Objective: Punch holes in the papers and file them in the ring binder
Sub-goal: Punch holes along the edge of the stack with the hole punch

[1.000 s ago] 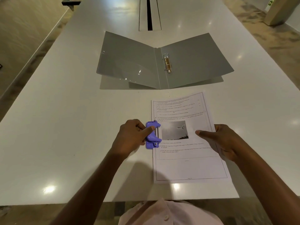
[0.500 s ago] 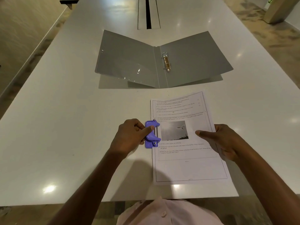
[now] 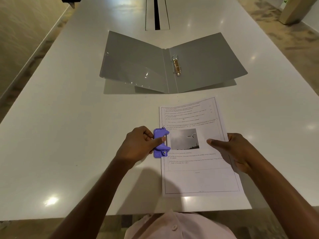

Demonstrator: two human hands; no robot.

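A printed paper (image 3: 198, 178) with text and a grey photo lies on the white table (image 3: 69, 135) in front of me. A small purple hole punch (image 3: 160, 144) sits on the paper's left edge, at mid-height. My left hand (image 3: 139, 144) grips the punch, thumb on its lever. My right hand (image 3: 236, 150) holds the paper's right edge, thumb on top and fingers under. Farther back, the grey ring binder (image 3: 138, 66) lies open, its metal rings (image 3: 177, 66) shut and bare.
A cable slot (image 3: 157, 12) runs along the table's middle beyond the binder. The table's near edge is just below the paper. A wooden post (image 3: 293, 9) stands on the floor at the far right.
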